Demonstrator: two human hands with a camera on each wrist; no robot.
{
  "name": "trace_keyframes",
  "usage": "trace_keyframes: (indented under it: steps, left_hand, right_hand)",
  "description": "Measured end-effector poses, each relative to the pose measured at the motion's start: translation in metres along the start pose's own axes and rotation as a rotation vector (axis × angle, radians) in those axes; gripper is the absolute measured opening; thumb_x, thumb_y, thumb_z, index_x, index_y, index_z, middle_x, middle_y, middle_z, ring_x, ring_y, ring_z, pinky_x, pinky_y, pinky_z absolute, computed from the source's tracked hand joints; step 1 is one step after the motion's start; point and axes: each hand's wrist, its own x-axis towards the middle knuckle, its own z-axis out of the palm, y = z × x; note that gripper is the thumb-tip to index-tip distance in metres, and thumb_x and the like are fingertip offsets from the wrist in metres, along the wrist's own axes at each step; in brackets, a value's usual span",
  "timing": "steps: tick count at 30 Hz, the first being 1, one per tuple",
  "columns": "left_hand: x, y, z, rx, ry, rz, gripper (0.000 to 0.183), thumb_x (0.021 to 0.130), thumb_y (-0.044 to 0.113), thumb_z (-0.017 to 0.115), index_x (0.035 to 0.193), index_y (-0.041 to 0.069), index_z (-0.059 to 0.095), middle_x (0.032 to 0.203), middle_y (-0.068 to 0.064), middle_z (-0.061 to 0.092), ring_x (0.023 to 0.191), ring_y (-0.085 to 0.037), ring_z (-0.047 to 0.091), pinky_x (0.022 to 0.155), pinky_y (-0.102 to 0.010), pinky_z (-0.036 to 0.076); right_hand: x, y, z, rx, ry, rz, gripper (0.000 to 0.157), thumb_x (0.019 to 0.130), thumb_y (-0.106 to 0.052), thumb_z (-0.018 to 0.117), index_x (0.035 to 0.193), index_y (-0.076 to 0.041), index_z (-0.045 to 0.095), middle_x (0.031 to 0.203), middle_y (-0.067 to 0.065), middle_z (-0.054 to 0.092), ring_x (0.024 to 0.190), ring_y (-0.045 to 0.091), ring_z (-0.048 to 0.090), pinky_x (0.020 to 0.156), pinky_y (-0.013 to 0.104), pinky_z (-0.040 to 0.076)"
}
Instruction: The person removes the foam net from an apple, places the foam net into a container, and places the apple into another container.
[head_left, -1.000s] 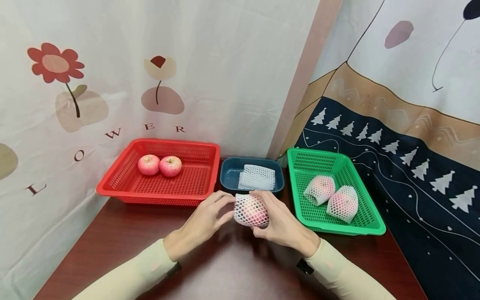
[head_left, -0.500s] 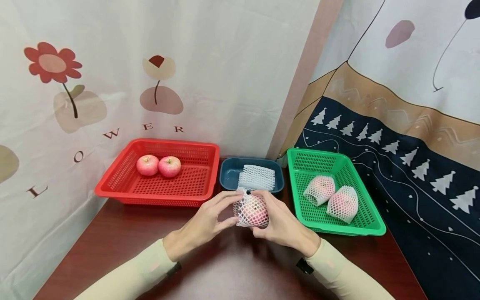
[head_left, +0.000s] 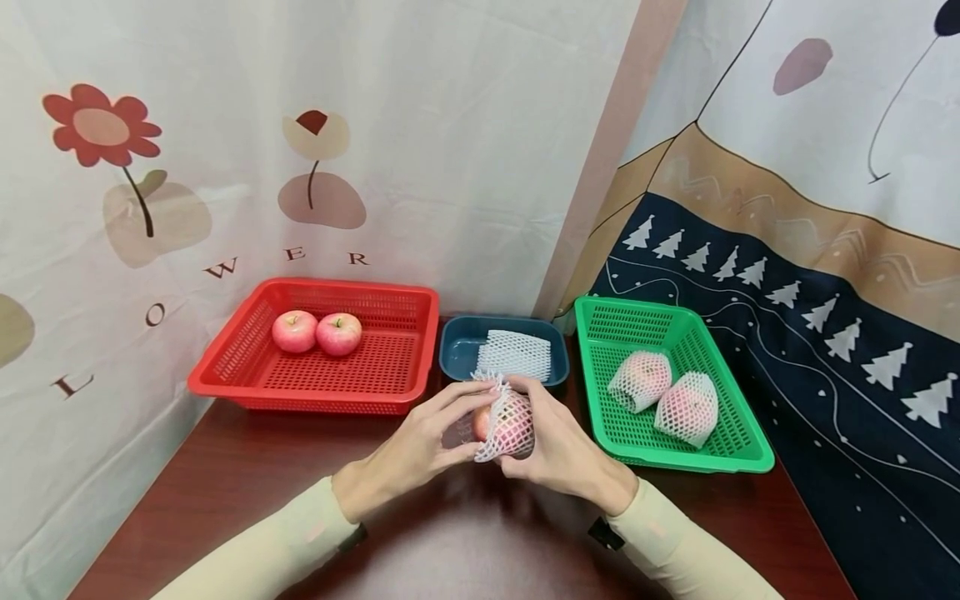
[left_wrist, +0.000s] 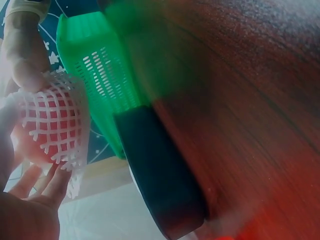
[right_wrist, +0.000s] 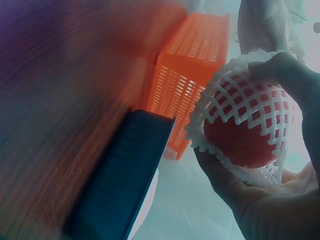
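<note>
Both hands grip the same foam-netted fruit. The right hand (head_left: 562, 442) curls round its right side, thumb low and fingers over the top, pressing through the white foam net (head_left: 514, 429). The left hand (head_left: 420, 437) pinches the net's open edge with its fingers above and thumb below, the gap between them wide.

The forearms, in pale sleeves (head_left: 258, 546), slant in from the lower corners and converge, palms turned toward each other, over the table (head_left: 480, 542). A dark band (head_left: 606, 533) shows near the right cuff.

The apple (head_left: 482, 422) sits between the hands, only partly covered: its bare red skin shows on the side facing the left hand, and the right wrist view shows the ragged net rim standing round it. It is just in front of the blue tray (head_left: 462, 354), where more netting (head_left: 515, 354) lies. Two bare apples (head_left: 339, 334) are in the red basket (head_left: 375, 379) to the left; two netted apples (head_left: 687, 408) are in the green basket (head_left: 633, 321) to the right.
</note>
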Motion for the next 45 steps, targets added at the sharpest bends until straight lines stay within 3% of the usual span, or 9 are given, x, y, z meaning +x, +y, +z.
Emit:
trace_keyframes:
  steps: [11, 19, 23, 30, 32, 36, 40, 45]
  left_hand:
    - [0.002, 0.002, -0.003, -0.001, -0.041, 0.011, 0.082, 0.093, 0.015, 0.1, 0.166, 0.013, 0.063, 0.168, -0.014, 0.06, 0.156, -0.033, 0.062, 0.122, -0.039, 0.062]
    - [0.0, 0.001, -0.003, 0.006, -0.065, -0.029, 0.083, 0.093, 0.016, 0.099, 0.167, 0.015, 0.06, 0.167, -0.013, 0.058, 0.153, -0.03, 0.062, 0.118, -0.041, 0.065]
    - [0.001, 0.001, -0.007, 0.028, -0.058, -0.054, 0.084, 0.092, 0.019, 0.101, 0.166, 0.014, 0.06, 0.167, -0.012, 0.058, 0.152, -0.029, 0.062, 0.118, -0.041, 0.065]
    - [0.005, 0.001, -0.013, 0.023, -0.023, -0.008, 0.083, 0.087, 0.014, 0.101, 0.161, 0.009, 0.063, 0.164, -0.017, 0.06, 0.148, -0.031, 0.064, 0.115, -0.037, 0.066]
    - [0.004, 0.001, -0.014, 0.03, -0.027, -0.009, 0.084, 0.087, 0.015, 0.102, 0.161, 0.009, 0.063, 0.164, -0.017, 0.059, 0.148, -0.031, 0.064, 0.115, -0.036, 0.066]
    - [0.003, 0.001, -0.015, 0.037, -0.038, -0.026, 0.085, 0.087, 0.016, 0.101, 0.162, 0.01, 0.062, 0.165, -0.015, 0.058, 0.148, -0.03, 0.064, 0.113, -0.041, 0.068]
    - [0.002, 0.001, -0.016, 0.057, -0.023, -0.037, 0.086, 0.086, 0.017, 0.102, 0.162, 0.012, 0.062, 0.165, -0.015, 0.059, 0.149, -0.031, 0.064, 0.114, -0.044, 0.068]
    - [0.0, -0.001, -0.018, 0.068, 0.001, -0.043, 0.091, 0.084, 0.016, 0.104, 0.164, 0.011, 0.06, 0.165, -0.014, 0.06, 0.151, -0.031, 0.063, 0.122, -0.029, 0.06]
  right_hand:
    - [0.003, -0.005, -0.002, 0.054, -0.013, -0.074, 0.115, 0.081, -0.018, 0.102, 0.174, -0.009, 0.036, 0.169, 0.011, 0.06, 0.14, 0.022, 0.07, 0.116, 0.042, 0.066]
    - [0.0, -0.001, -0.009, 0.052, -0.064, -0.067, 0.116, 0.088, -0.028, 0.106, 0.176, -0.01, 0.033, 0.165, 0.011, 0.065, 0.143, 0.022, 0.071, 0.117, 0.045, 0.065]
    - [0.0, 0.0, -0.014, 0.036, -0.041, -0.088, 0.102, 0.091, -0.03, 0.101, 0.169, -0.006, 0.04, 0.162, 0.014, 0.068, 0.138, 0.023, 0.075, 0.112, 0.041, 0.068]
    - [0.001, 0.003, -0.019, 0.019, 0.103, -0.21, 0.046, 0.093, -0.01, 0.096, 0.134, -0.009, 0.073, 0.132, 0.006, 0.079, 0.111, 0.017, 0.079, 0.089, 0.027, 0.071]
    - [0.002, 0.005, -0.019, 0.01, 0.148, -0.24, 0.036, 0.093, -0.006, 0.095, 0.124, -0.011, 0.078, 0.124, 0.004, 0.079, 0.106, 0.015, 0.078, 0.084, 0.027, 0.07]
    - [0.002, 0.005, -0.02, -0.006, 0.21, -0.235, 0.032, 0.091, -0.005, 0.097, 0.117, -0.013, 0.081, 0.117, 0.002, 0.079, 0.101, 0.014, 0.076, 0.081, 0.027, 0.069]
    - [0.001, 0.004, -0.022, -0.015, 0.24, -0.204, 0.029, 0.091, -0.007, 0.098, 0.115, -0.014, 0.082, 0.126, 0.004, 0.08, 0.11, 0.019, 0.079, 0.087, 0.027, 0.069]
    - [0.0, 0.004, -0.025, 0.006, 0.259, -0.185, 0.023, 0.093, -0.008, 0.098, 0.108, -0.016, 0.082, 0.134, 0.006, 0.083, 0.114, 0.025, 0.083, 0.092, 0.022, 0.066]
